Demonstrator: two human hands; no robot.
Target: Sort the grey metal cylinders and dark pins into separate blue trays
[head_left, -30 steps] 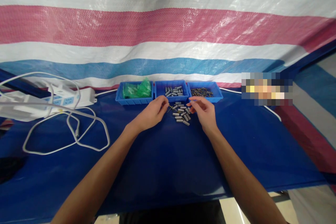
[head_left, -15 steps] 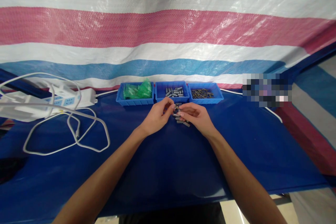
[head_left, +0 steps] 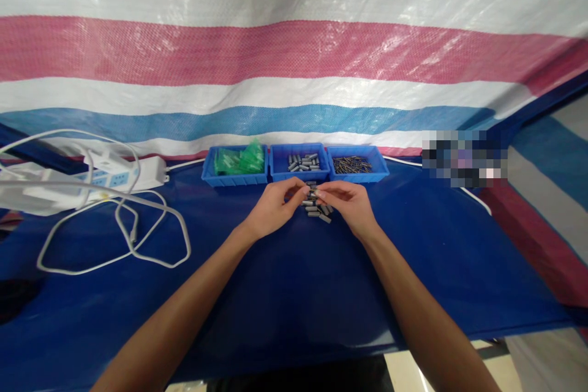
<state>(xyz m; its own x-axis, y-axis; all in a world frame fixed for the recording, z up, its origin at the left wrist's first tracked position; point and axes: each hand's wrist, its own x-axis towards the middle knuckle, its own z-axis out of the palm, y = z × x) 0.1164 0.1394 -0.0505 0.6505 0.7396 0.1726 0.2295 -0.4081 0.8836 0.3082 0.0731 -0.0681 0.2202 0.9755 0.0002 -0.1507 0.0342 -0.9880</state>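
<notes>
My left hand (head_left: 278,205) and my right hand (head_left: 350,205) meet tip to tip above the blue table, thumbs and forefingers pinched. Whatever lies between the fingertips is too small to make out. Just under and between my hands, a loose pile of short grey metal cylinders (head_left: 313,211) rests on the table, partly covered by my right fingers. Beyond them, more such cylinders (head_left: 303,163) lie in the middle blue bin (head_left: 298,175). The right blue bin (head_left: 362,176) holds many thin, brownish screw-like pieces (head_left: 352,165).
At the left of the row, another blue bin (head_left: 235,180) contains green plastic bags (head_left: 241,160). A white power strip (head_left: 133,174) and a looped white cable (head_left: 172,264) occupy the table's left side. A striped tarp (head_left: 294,52) hangs behind the bins.
My right hand's fingers have drawn closer to my left fingertips and pinch more tightly. More of the cylinders on the table show beneath them.
</notes>
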